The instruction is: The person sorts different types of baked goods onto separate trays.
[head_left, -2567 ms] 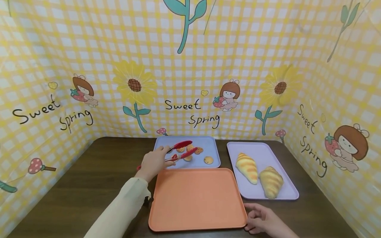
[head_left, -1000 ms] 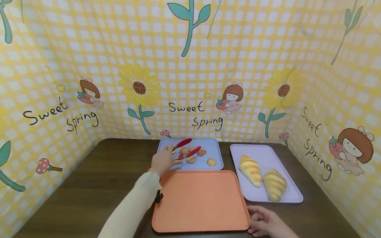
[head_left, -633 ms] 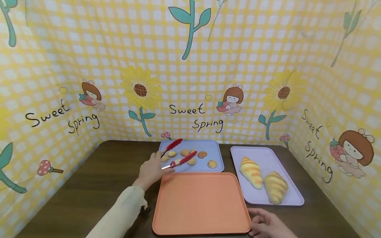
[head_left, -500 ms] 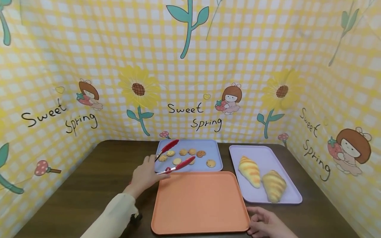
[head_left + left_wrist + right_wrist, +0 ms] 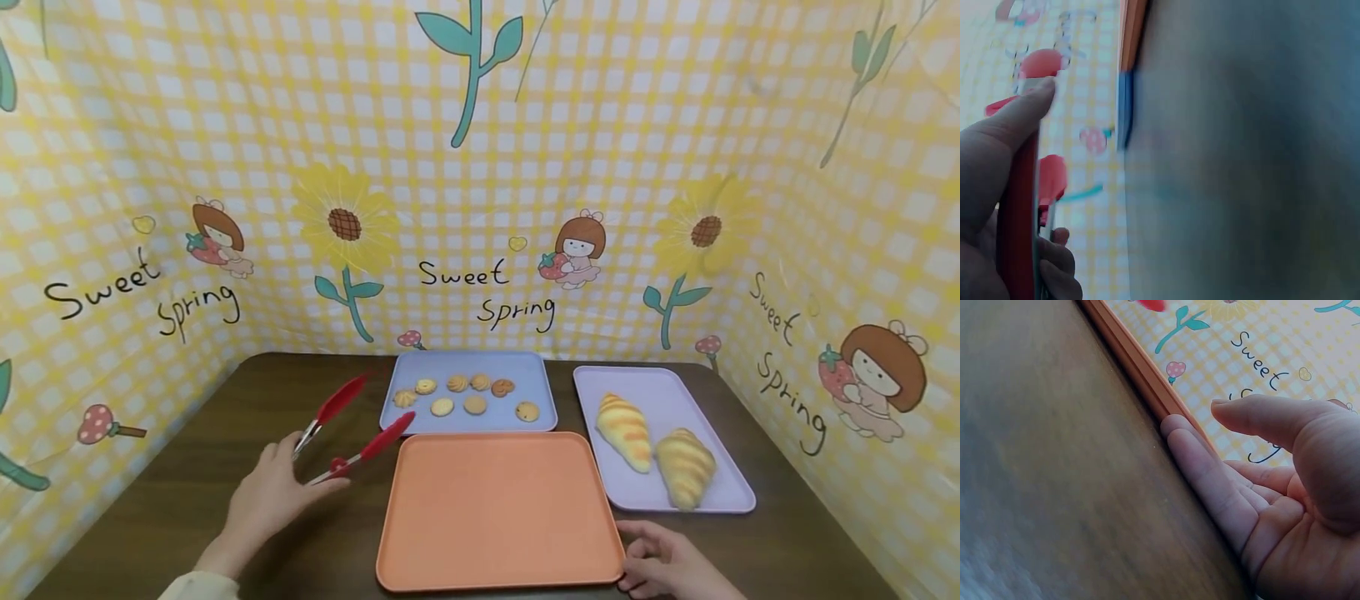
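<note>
Left hand [image 5: 262, 500] grips red tongs [image 5: 348, 432], tips spread and empty, long axis pointing up-right at cookies [image 5: 465, 397] on blue tray [image 5: 536, 371]; right hand [image 5: 667, 567] loose-fingered, touching orange tray [image 5: 495, 508].

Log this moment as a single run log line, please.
left hand: grips red tongs, arms apart, nothing in them | right hand: fingers against orange tray edge | cookies: on blue tray

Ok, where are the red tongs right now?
In the head view the red tongs are in the left hand, arms apart, over the table left of the orange tray and short of the cookie tray.
</note>
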Tool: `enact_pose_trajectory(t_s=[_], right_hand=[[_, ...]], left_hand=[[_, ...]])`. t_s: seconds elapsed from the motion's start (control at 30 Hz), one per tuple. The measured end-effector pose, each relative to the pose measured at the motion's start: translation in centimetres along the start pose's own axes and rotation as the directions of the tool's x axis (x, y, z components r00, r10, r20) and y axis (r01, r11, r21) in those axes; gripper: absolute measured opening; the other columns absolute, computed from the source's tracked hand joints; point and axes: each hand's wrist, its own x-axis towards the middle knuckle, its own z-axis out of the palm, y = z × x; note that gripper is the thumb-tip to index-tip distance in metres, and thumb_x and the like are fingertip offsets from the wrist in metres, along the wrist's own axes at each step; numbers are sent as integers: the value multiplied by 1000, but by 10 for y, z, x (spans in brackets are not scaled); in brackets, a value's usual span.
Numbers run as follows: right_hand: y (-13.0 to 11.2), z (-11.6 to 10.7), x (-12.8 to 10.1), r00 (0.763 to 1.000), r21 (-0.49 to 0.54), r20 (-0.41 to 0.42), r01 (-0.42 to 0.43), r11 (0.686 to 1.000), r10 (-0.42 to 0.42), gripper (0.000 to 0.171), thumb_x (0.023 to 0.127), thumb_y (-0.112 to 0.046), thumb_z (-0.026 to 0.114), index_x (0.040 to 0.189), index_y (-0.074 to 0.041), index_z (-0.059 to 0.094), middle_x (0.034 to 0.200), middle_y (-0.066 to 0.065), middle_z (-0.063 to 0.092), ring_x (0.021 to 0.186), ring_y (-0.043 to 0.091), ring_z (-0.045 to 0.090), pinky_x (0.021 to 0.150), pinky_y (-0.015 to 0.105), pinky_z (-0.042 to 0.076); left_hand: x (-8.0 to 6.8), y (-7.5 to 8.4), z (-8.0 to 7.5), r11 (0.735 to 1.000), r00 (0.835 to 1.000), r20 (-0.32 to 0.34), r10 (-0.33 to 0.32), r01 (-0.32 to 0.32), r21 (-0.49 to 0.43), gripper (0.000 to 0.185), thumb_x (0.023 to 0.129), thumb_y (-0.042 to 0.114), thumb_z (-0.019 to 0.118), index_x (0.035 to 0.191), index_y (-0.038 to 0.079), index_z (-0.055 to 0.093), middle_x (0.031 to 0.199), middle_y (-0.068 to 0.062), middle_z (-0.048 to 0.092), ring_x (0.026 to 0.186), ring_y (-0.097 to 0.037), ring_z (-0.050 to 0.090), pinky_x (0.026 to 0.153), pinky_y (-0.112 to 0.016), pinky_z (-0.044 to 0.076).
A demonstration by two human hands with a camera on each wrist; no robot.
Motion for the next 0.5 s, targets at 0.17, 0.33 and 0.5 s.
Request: enact_pose_trajectory(t_s=[0.17,0.33,0.5], right_hand=[[1,-1,1,1000,-1,4,15,1000,-15,58,100,-3,54,140,22,21,95,12,64,85,24,70,70,34,58],[-1,-2,0,999,11,19,29,1000,-29,59,100,-3,54,140,23,20,95,12,64,84,22,71,70,32,57],[-1,0,2,999,15,26,33,999,-34,60,100,-4,56,139,24,20,95,11,64,84,21,70,71,31,57]], left_hand=[[-15,-26,-15,998,994,89,-62,59,38,117,75,72,71,144,-12,29,120,-40,45,77,-37,60,52,-42,45],[-26,-40,-18,993,980,168,-108,98,70,117,77,73,67,141,-17,27,117,-44,43,77,-36,60,52,-41,44],[-33,-49,-17,987,964,222,-145,127,94,118,78,74,66,138,-20,27,114,-46,41,80,-39,60,53,-44,46]])
